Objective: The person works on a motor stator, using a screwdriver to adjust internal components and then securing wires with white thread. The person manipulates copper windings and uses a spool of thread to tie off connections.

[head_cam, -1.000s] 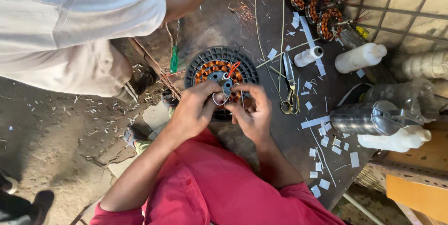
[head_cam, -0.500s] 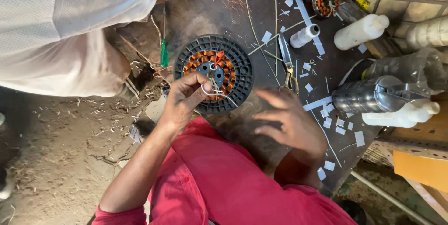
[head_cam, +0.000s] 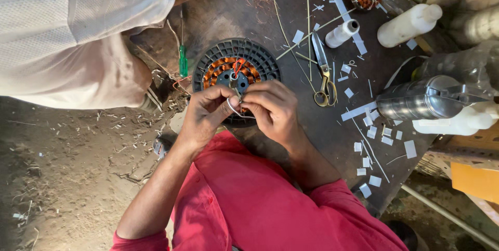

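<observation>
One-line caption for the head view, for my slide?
Both hands pinch thin wire over a round motor stator beside scissors.

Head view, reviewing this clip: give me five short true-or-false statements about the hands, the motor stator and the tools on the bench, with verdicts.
1. Both hands meet over the near edge of the round motor stator. True: the left hand and right hand pinch a thin wire loop there.
2. The scissors are in the right hand. False: they lie on the dark bench, right of the stator.
3. A green-handled screwdriver lies left of the stator. True.
4. The white thread spool stands on top of the stator. False: it rests on the bench beyond the scissors.
5. The stator's copper windings are hidden under a cover. False: the orange coils show.
</observation>
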